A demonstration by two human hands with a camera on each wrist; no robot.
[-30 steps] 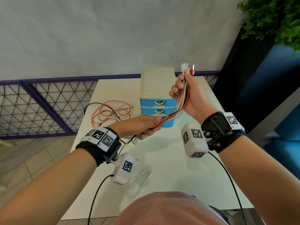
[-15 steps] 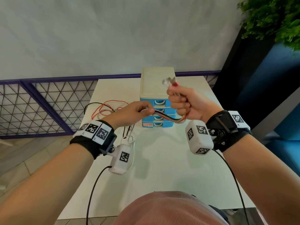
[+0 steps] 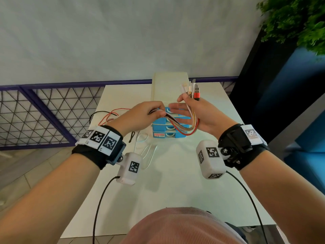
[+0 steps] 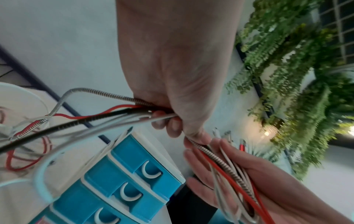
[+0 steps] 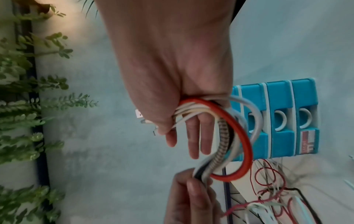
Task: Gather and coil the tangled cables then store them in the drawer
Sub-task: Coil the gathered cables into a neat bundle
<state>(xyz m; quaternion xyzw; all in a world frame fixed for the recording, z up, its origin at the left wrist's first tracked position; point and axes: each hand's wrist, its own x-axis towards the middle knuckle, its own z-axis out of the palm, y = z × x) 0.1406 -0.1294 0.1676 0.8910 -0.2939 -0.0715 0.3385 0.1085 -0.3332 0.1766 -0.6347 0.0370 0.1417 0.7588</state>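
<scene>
A bundle of cables [image 3: 177, 125] in red, white, black and braided metal runs between both hands above the white table [image 3: 175, 173]. My right hand [image 3: 202, 117] has its fingers straight while its thumb pins the plug ends [image 3: 192, 90] upright against the palm. From there the bundle curves in a loop [image 5: 243, 136] under that palm. My left hand [image 3: 140, 115] grips the bundle [image 4: 229, 171] just left of the right fingertips. The rest of the cables [image 3: 112, 113] trail tangled on the table at the left. The cream drawer unit [image 3: 169, 83] with blue drawers [image 4: 134, 174] stands behind, all drawers closed.
A white cable loop [image 3: 146, 150] lies on the table below my left hand. A purple mesh railing [image 3: 44, 111] runs along the table's left and far side. A dark panel [image 3: 263, 85] and a hanging plant [image 3: 299, 20] stand to the right.
My right hand has straightened its fingers from a fist and turned the plug ends upright. My left hand has carried the bundle up toward the right fingertips, shaping a loop under the right palm.
</scene>
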